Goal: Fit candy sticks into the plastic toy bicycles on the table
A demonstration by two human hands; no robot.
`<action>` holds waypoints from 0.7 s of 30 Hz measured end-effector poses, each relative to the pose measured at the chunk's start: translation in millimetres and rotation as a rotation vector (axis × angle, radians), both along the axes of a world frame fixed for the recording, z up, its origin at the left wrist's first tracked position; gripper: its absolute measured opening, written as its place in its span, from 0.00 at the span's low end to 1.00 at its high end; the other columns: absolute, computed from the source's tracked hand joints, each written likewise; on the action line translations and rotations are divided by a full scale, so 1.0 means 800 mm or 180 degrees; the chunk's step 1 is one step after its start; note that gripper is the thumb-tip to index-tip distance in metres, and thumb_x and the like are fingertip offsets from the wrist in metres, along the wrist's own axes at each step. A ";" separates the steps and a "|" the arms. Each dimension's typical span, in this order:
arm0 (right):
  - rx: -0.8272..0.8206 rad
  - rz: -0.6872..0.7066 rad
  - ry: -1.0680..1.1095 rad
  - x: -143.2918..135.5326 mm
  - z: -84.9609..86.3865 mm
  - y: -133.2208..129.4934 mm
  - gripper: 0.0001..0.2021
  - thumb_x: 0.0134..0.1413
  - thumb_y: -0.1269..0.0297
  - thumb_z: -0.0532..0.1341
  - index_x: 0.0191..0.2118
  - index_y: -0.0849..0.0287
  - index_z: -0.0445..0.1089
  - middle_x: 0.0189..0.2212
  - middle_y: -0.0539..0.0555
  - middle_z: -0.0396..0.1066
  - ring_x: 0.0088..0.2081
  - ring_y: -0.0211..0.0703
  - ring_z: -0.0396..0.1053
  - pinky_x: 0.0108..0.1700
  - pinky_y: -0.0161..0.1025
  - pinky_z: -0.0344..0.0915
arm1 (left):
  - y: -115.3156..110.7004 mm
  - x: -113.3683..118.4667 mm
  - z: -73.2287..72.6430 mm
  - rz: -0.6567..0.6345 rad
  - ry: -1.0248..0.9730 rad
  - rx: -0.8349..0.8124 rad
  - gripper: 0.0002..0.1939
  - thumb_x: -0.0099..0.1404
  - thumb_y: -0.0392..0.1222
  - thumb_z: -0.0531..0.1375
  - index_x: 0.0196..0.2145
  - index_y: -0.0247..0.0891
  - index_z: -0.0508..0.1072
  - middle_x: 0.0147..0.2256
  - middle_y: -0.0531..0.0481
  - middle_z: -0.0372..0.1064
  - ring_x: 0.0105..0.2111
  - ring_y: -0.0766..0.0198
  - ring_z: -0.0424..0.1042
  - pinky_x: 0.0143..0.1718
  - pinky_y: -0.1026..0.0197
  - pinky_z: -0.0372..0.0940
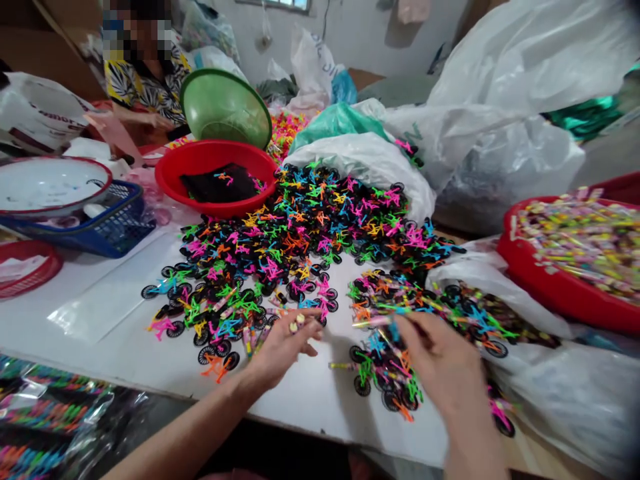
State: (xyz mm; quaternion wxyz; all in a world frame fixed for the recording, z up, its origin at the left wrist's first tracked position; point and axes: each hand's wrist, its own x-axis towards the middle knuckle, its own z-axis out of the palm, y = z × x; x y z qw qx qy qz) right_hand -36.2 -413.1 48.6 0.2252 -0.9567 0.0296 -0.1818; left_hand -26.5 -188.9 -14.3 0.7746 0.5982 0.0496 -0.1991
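Note:
Small toy bicycles in bright colours with black wheels form a large pile on the white table. At the pile's lower edge, my left hand has its fingers curled around several thin patterned sticks, whose pale ends show. My right hand, slightly blurred, pinches a thin shiny stick pointing left, above a smaller heap of bicycles. A few more patterned sticks lie among the bicycles near both hands.
A red basin with a black item and a green bowl stand behind. At left are a blue basket and white basin. A red tub of sticks and plastic bags are right. Another person sits back left.

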 end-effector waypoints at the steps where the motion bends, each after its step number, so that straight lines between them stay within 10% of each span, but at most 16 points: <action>1: -0.0504 -0.0316 -0.0121 0.011 0.011 -0.016 0.15 0.53 0.53 0.55 0.34 0.60 0.70 0.28 0.58 0.69 0.31 0.48 0.64 0.35 0.43 0.60 | 0.002 0.001 -0.002 0.0053 0.0136 -0.0100 0.24 0.56 0.50 0.61 0.47 0.36 0.65 0.30 0.50 0.67 0.25 0.67 0.66 0.23 0.66 0.59; 4: -0.1132 -0.0567 0.0016 0.059 0.004 -0.003 0.14 0.53 0.61 0.56 0.38 0.68 0.69 0.33 0.68 0.68 0.39 0.57 0.64 0.41 0.49 0.58 | 0.005 -0.008 -0.018 -0.0067 0.0477 -0.0138 0.31 0.53 0.48 0.63 0.52 0.35 0.59 0.27 0.52 0.66 0.20 0.70 0.63 0.20 0.67 0.56; 7: -0.0350 0.0207 0.0667 0.115 -0.047 0.067 0.18 0.52 0.68 0.56 0.48 0.70 0.65 0.40 0.67 0.69 0.44 0.53 0.64 0.44 0.43 0.57 | 0.003 -0.020 -0.028 -0.0301 0.0667 -0.0390 0.27 0.53 0.49 0.63 0.47 0.34 0.62 0.27 0.51 0.66 0.21 0.71 0.63 0.20 0.68 0.54; 12: 0.0212 0.0204 0.1005 0.164 -0.097 0.113 0.21 0.46 0.67 0.59 0.48 0.71 0.64 0.33 0.63 0.71 0.34 0.47 0.69 0.34 0.39 0.60 | 0.006 0.004 -0.020 0.0092 0.0442 -0.0387 0.21 0.54 0.51 0.61 0.40 0.34 0.66 0.23 0.54 0.63 0.17 0.75 0.56 0.17 0.69 0.46; 17: 0.2021 0.0453 0.0820 0.120 -0.096 0.102 0.16 0.49 0.56 0.59 0.41 0.61 0.66 0.28 0.52 0.70 0.29 0.39 0.67 0.31 0.34 0.63 | 0.004 0.045 -0.014 0.0723 -0.0136 0.0287 0.20 0.50 0.47 0.64 0.39 0.34 0.68 0.25 0.54 0.64 0.21 0.72 0.59 0.21 0.69 0.52; 21: 0.3192 0.0297 0.0524 0.064 -0.098 0.126 0.15 0.45 0.55 0.62 0.37 0.58 0.64 0.27 0.49 0.66 0.28 0.38 0.64 0.31 0.34 0.63 | 0.012 0.049 -0.006 0.0450 -0.0374 0.0541 0.14 0.50 0.44 0.64 0.32 0.33 0.70 0.25 0.54 0.65 0.24 0.70 0.61 0.25 0.67 0.55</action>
